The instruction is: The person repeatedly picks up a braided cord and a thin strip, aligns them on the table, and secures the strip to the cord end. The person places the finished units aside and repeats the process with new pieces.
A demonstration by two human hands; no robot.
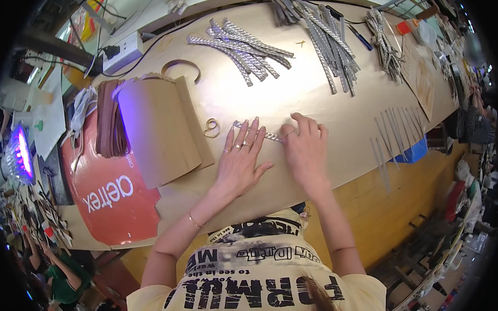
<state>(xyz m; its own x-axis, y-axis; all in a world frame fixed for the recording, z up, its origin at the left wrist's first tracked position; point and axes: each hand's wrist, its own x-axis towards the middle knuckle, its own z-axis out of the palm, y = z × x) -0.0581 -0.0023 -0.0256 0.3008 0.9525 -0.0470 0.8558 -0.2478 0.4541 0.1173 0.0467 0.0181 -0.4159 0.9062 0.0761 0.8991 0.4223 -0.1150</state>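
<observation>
A short silver braided strap (273, 136) lies on the brown-covered table (245, 203) in front of me. My left hand (240, 156) rests flat across it with the fingers stretched out, hiding its middle; one end peeks out beyond the fingertips. At the strap's right end, my right hand (307, 150) has its fingers bent and pinched on the strap. Just left of my left hand sits a small curled tan strip (211, 128). Farther back lies a loose pile of similar braided straps (241, 47).
More silver strips (333, 52) and a tangled bundle (386, 44) lie back right, near a pen (360, 38). Thin strips (390, 132) overhang the right edge. Tan sheets (159, 126), brown strips (109, 120) and a red sheet (115, 200) occupy the left, below a power strip (123, 52).
</observation>
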